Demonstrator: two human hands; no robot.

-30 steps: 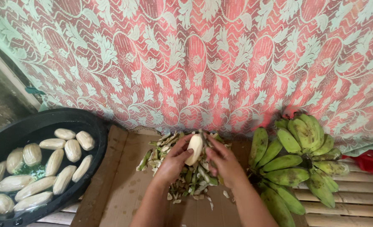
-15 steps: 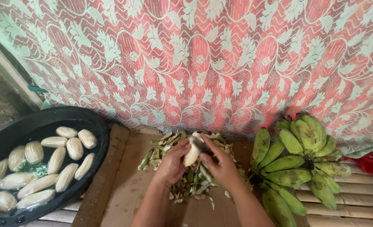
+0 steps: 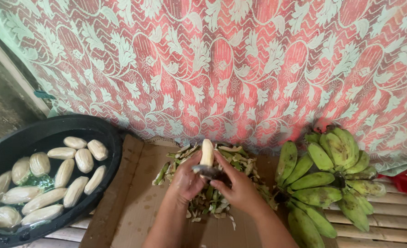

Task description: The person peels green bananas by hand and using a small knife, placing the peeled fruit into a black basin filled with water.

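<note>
Since half a second ago you have turned the peeled banana [image 3: 207,153] upright — its pale, smooth tip now points up toward the curtain [image 3: 240,69], where before it lay tilted between your hands.

That curtain, red lace with a cream leaf pattern, hangs behind everything. Left of the peel pile [image 3: 217,183] sits a round black basin [image 3: 114,142], smooth-walled, holding about a dozen peeled bananas [image 3: 65,172] in greenish water. Under the pile lies a flat sheet of brown cardboard [image 3: 130,202], stained in spots, on pale wooden slats [image 3: 391,220]. Right of the pile rests a bunch of stubby green bananas [image 3: 332,179], skins matte and ridged.

Your left hand [image 3: 185,181] is closed around the banana's lower end, directly above the pile. Your right hand [image 3: 238,188] grips a dark knife [image 3: 207,171] laid across the banana's base — fingers curled shut on it.
</note>
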